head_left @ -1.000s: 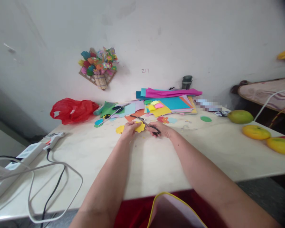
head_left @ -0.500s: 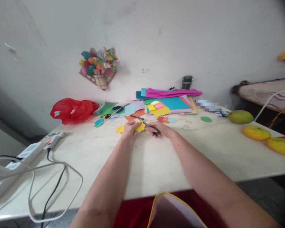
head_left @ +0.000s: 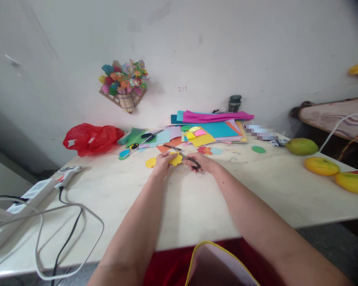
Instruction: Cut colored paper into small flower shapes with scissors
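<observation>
Over the middle of the white table, my left hand (head_left: 164, 161) pinches a yellow paper flower (head_left: 176, 159) with a scalloped edge. My right hand (head_left: 203, 162) is wrapped round the dark handles of a pair of scissors (head_left: 194, 162). The scissor blades point up and left, right beside the flower's edge; whether they touch the paper I cannot tell. Another yellow paper piece (head_left: 150, 162) lies just left of my left hand. Beyond my hands lie a red-orange paper flower (head_left: 205, 150) and a dark pen-like item (head_left: 170, 147).
Stacked coloured sheets (head_left: 223, 130) lie against the wall, with a second pair of scissors (head_left: 149, 136) to their left. A red plastic bag (head_left: 91, 139) sits at the back left. A power strip (head_left: 37, 190) with loose cables occupies the left. Mango-like fruits (head_left: 322, 165) rest at the right edge.
Both hands stay almost in place, with the flower and scissors still held. The scissors and right hand have shifted only very slightly.
</observation>
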Demonstrator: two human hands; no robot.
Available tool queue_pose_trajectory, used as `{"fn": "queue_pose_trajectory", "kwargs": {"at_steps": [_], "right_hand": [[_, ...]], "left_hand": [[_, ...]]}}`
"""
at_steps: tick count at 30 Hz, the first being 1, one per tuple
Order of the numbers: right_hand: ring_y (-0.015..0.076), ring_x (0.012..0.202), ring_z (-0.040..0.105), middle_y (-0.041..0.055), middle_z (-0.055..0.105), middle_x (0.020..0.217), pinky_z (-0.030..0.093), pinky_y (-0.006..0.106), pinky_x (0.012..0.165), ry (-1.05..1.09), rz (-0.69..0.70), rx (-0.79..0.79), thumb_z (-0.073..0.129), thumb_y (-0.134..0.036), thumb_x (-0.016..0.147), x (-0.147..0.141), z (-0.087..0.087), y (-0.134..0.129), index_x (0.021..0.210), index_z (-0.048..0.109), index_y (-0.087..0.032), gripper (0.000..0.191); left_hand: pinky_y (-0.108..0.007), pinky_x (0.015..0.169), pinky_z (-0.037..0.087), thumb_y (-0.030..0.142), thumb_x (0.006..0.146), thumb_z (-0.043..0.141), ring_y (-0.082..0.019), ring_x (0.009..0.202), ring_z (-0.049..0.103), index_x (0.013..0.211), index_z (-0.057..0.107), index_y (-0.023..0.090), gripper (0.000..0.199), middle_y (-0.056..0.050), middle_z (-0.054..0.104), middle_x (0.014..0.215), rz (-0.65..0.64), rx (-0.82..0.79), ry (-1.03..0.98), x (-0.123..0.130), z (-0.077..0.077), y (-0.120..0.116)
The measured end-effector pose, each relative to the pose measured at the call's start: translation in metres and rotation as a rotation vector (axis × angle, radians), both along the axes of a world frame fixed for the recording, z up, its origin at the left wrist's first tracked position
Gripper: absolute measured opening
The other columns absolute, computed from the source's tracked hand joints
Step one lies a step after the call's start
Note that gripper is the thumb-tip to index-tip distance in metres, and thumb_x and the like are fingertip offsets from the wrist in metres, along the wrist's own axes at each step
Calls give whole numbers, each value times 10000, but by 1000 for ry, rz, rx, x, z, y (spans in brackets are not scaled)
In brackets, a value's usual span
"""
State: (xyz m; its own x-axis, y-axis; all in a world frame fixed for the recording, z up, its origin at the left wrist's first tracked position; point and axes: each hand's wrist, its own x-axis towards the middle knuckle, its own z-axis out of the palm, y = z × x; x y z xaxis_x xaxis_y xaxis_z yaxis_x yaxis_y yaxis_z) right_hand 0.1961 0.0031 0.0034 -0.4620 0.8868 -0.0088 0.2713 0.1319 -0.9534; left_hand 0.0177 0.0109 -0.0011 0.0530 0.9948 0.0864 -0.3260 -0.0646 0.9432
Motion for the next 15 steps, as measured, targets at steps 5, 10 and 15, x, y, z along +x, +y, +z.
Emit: {"fn": "queue_pose_trajectory", "kwargs": {"at_steps": [5, 10, 15], "right_hand": [[44, 320, 449, -51, 537, 480, 230, 149, 277, 6, 1, -1, 669, -388, 728, -1, -1, 0, 701, 505, -163, 280], [46, 313, 446, -56, 527, 465, 224, 147, 274, 4, 4, -9, 676, -392, 718, -1, 0, 0, 703, 503, -165, 287], [50, 332, 465, -45, 547, 492, 232, 153, 278, 10, 10, 0, 678, -411, 723, -1, 0, 0, 711, 513, -162, 299]], "left_hand": [[-224, 466, 357, 245, 481, 813, -96, 469, 510, 499, 532, 145, 298, 3, 562, 505, 12, -5, 1, 0, 0, 0], [-220, 465, 362, 247, 477, 816, -96, 475, 520, 517, 545, 142, 293, -2, 578, 524, 18, -19, 5, 1, 1, 0], [-225, 476, 369, 247, 487, 812, -102, 487, 533, 523, 549, 143, 285, -7, 591, 541, 16, -23, 14, 0, 0, 0]]}}
